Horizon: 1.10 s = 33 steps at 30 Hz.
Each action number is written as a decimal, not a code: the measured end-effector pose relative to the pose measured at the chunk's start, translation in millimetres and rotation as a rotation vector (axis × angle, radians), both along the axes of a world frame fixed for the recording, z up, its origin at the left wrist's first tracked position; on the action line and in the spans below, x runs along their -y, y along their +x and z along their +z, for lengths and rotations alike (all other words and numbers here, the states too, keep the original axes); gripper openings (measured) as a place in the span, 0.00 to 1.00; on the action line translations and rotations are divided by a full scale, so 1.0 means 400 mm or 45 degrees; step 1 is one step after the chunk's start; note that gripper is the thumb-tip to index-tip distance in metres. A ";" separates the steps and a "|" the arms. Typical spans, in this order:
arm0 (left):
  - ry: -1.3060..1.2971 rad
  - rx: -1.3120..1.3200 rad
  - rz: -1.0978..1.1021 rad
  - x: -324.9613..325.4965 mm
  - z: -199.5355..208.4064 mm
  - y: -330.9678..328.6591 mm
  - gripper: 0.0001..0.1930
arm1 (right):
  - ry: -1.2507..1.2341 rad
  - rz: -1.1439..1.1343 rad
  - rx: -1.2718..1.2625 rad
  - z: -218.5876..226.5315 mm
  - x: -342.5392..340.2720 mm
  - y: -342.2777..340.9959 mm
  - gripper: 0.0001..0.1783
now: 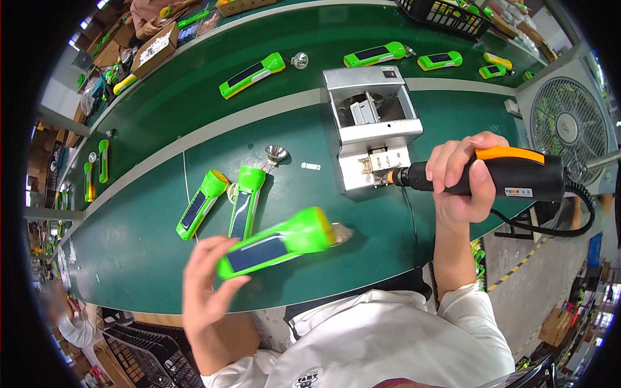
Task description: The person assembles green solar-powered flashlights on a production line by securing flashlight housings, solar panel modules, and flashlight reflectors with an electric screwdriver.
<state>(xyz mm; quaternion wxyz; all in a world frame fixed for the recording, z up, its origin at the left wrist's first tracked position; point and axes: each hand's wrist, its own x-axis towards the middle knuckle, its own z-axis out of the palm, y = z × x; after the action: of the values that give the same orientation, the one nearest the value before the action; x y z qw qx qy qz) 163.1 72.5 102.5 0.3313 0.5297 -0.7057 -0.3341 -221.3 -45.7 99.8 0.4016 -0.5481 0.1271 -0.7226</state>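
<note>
Torch (pixel 278 249) pinched at the tail between left hand (pixel 202 299) thumb and fingers, probably light, stiff, slick and best gripped there, fragile-looking reflector (pixel 341 234) jutting beyond the fingertips, right hand (pixel 457 202) fingers curled round the driver (pixel 521 174)!

To your right, a caged fan (pixel 567 128) is standing, with yellow-and-black striped tape (pixel 517 264) crossing the floor (pixel 550 260) below. Ahead of you, a black plastic basket (pixel 446 22) is resting upper right; a cardboard box (pixel 166 57) is holding white parts (pixel 155 46) upper left. Black crates (pixel 145 352) are lying at your lower left.
</note>
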 end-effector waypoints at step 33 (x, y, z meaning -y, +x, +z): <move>-0.340 0.113 -0.378 0.158 -0.235 -0.277 0.31 | 0.446 0.308 -0.384 0.077 0.096 0.065 0.14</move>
<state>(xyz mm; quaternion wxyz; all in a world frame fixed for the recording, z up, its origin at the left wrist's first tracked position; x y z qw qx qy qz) 52.4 9.2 8.7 0.3142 0.3854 -0.8280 -0.2589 -195.4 -84.2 130.4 0.5505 -0.5829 0.2422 -0.5464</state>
